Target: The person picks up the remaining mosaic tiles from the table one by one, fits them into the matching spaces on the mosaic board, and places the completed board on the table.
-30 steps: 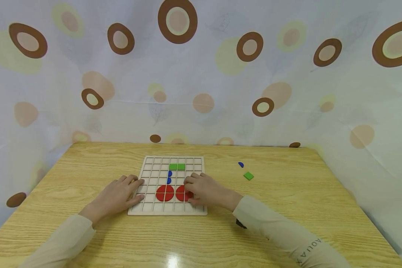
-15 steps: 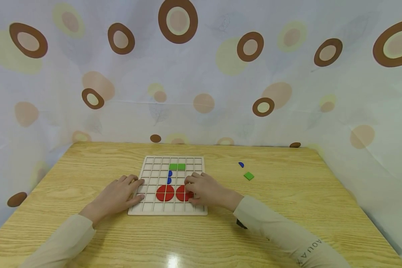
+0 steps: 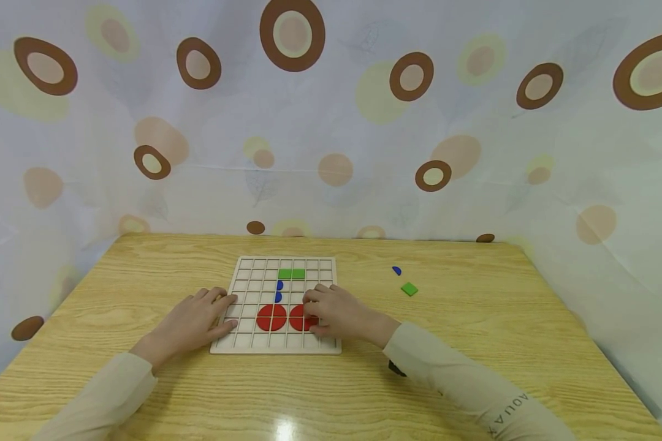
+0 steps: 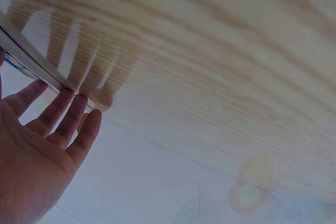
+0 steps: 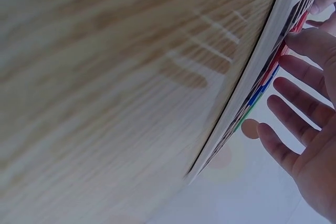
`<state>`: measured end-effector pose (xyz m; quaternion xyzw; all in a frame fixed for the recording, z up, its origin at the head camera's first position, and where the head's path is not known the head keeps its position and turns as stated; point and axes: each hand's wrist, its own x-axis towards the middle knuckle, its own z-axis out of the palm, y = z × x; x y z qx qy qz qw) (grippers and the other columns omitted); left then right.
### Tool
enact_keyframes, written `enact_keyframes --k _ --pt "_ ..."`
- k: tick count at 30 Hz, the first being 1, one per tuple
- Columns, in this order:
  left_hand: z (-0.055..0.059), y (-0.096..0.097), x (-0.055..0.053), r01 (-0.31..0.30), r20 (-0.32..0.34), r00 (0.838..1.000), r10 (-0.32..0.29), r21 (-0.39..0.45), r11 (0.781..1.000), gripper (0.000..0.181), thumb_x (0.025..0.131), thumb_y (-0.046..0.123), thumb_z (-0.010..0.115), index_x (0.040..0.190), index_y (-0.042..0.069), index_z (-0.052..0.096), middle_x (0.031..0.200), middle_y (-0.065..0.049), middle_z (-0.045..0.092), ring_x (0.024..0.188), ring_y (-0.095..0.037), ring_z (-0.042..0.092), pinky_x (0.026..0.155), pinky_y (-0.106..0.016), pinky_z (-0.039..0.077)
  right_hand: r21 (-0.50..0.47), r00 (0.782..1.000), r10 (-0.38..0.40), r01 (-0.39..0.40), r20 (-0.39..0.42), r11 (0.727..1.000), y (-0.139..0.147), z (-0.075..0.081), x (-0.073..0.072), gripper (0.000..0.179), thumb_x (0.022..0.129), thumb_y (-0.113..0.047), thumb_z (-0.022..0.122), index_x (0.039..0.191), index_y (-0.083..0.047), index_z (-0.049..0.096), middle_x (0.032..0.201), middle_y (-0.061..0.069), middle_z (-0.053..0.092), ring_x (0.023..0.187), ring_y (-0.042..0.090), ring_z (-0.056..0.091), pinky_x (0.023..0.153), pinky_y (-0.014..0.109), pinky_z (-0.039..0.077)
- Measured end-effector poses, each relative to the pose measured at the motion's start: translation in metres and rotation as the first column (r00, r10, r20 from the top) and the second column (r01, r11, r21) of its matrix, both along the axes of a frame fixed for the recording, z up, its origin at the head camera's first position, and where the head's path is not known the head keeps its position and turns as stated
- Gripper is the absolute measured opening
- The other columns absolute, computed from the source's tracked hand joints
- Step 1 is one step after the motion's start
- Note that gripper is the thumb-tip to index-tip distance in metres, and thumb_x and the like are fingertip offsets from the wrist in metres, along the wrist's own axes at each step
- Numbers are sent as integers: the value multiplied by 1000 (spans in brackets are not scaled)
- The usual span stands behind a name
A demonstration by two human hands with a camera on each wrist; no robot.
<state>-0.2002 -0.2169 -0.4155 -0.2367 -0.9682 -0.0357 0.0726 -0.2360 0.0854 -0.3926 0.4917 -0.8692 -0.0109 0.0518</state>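
A pale square board (image 3: 245, 340) with a raised grid lies on the table. My left hand (image 3: 190, 321) rests at its left edge; in the left wrist view the left hand's fingers (image 4: 68, 121) are fairly straight, tips at the board's side. Over the right part of the board, my right hand (image 3: 343, 313) touches a red round shape (image 3: 297, 318) with thumb and forefinger, partly covering it. The right wrist view shows the remaining fingers (image 5: 294, 114) loosely extended. Left of it is another red round shape (image 3: 265, 312). Two blue half-circles (image 3: 279, 285) and two green squares (image 3: 285, 274) sit in cells above.
To the board's right, a loose blue half-circle (image 3: 397, 271) and a loose green square (image 3: 409, 289) lie on the wooden table (image 3: 474, 306). A patterned curtain (image 3: 331, 110) hangs behind the table and at both sides.
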Motion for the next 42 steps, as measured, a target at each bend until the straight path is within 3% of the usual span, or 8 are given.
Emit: enact_keyframes --k 14,27,33,39,42 --pt "-1 0 -1 3 -11 1000 -3 -4 1000 53 87 45 56 125 9 55 117 -10 55 104 -28 53 84 -49 46 -56 1000 -1 2 9 998 8 -2 -6 22 84 -33 64 99 -17 65 112 -1 59 100 15 52 82 30 46" --pt "-2 -1 -1 -5 -14 1000 5 -12 1000 52 86 45 56 125 10 55 117 -9 55 103 -28 53 82 -49 47 -108 993 -115 118 35 987 32 1 -15 17 83 -28 65 95 -16 64 109 1 59 102 18 52 85 37 47" --pt "-2 0 0 -5 -8 1000 5 -13 1000 53 86 46 56 125 10 55 117 -9 55 103 -28 53 82 -48 47 -169 988 -140 149 59 974 50 -3 -23 19 80 -23 66 96 -13 64 107 3 59 97 20 52 80 40 47" --pt "-2 -1 0 7 -26 1000 -7 -9 1000 52 86 44 57 123 9 56 115 -9 55 101 -27 53 81 -47 48 -233 988 -151 153 28 960 70 -4 -30 18 79 -18 68 94 -8 63 100 4 59 92 22 52 74 43 47" --pt "-3 -1 -1 12 -32 999 -12 -7 1000 51 86 44 57 123 9 56 115 -9 55 102 -27 53 81 -47 48 -226 982 -185 189 39 956 79 -1 -34 19 79 -18 69 94 -8 63 101 5 59 92 22 53 73 43 48"
